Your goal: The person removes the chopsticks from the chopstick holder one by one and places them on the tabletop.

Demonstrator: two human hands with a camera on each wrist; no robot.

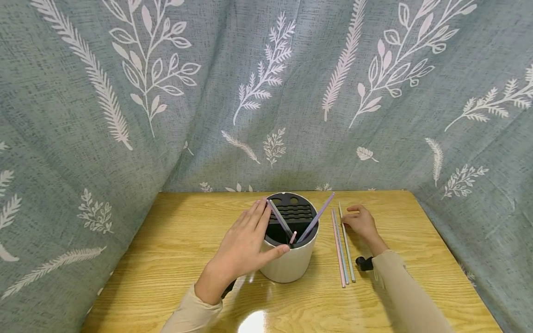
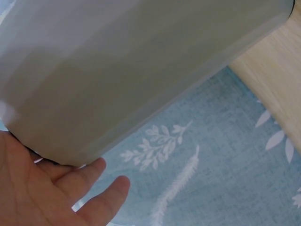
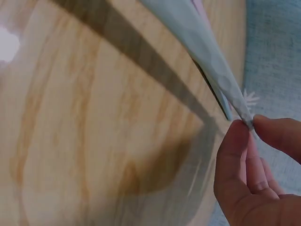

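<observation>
My left hand lies with straight fingers against the left rim of a white utensil holder with a black slotted insert. In the left wrist view, its fingertips touch the rim edge beside the pale wall. Two purplish chopsticks and a pink one lean inside the holder. To its right, my right hand pinches the far end of a pale green chopstick between thumb and forefinger. That chopstick's faceted shaft shows close up in the right wrist view.
Left of the pale green chopstick, a blue chopstick and a pink chopstick lie side by side on the wooden table. Leaf-patterned blue-grey cloth hangs behind and along both sides of the table.
</observation>
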